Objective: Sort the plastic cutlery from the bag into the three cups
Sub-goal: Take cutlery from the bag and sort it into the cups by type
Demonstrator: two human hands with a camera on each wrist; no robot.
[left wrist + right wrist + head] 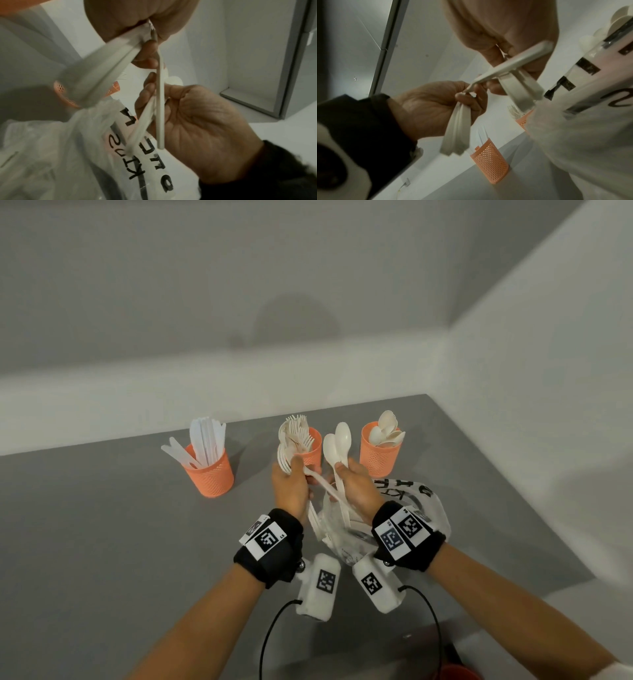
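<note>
Both hands are raised close together over the grey table (102, 525), in front of three orange mesh cups. My left hand (297, 474) grips a bundle of white forks (287, 453), tines up. Two white spoons (337, 444) stand bowls up in the grip of my right hand (343, 471). One white handle (323, 486) slants across between the two hands. The left cup (213, 477) holds knives, the middle cup (312, 451) forks, the right cup (378, 457) spoons. In the right wrist view my left hand (467, 94) holds the fork handles (457, 129). The lettered plastic bag (430, 508) lies under my right wrist.
The table's right edge and far edge meet white walls near the right cup. Black cables (270, 631) hang from the wrist cameras near the table's front edge. An orange-red object (459, 672) shows below the front edge.
</note>
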